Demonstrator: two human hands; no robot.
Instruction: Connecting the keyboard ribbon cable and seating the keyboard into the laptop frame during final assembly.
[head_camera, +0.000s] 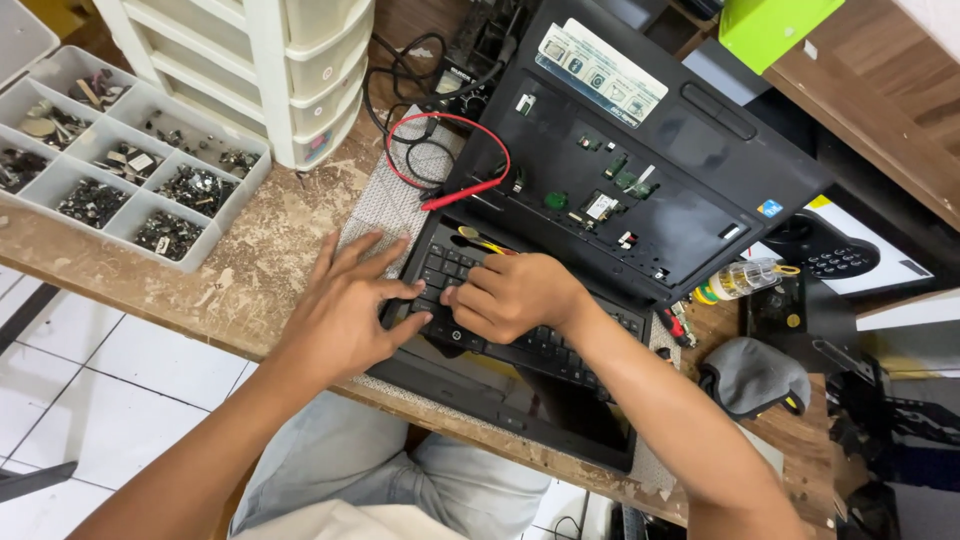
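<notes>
Left hand: the left hand (350, 305) lay flat with fingers spread, palm down, fingertips on the left end of the keyboard (520, 325); it gripped nothing.
Right hand: the right hand (510, 295) was curled into a loose fist over the keyboard, knuckles toward 9 o'clock; a yellow tool (483, 240) stuck out past it toward 11 o'clock, but whether the fingers pinched it could not be told.
Keyboard: black, loose, lying at centre frame on the near edge of the laptop (640, 160), partly covered by both hands.
Laptop: black, opened up, its stripped top cover with small circuit parts tilting away toward 1 o'clock of the hands.
Red wire: a red wire (470, 150) looped at 12 o'clock of the left hand, ending in a red probe just beside the keyboard's far edge.
Mat: a grey mat (385, 205) lay under the laptop on the worn wooden bench (270, 260).
Tray: a compartment tray (120, 160) of small metal parts sat at 10 o'clock, well apart from the hands.
Drawers: white plastic drawers (290, 60) stood at 11 o'clock behind the tray.
Bottle: a small clear bottle (745, 278) lay at 3 o'clock, near the laptop's right corner.
Cloth: a grey cloth (750, 372) lay at 4 o'clock on the bench.
</notes>
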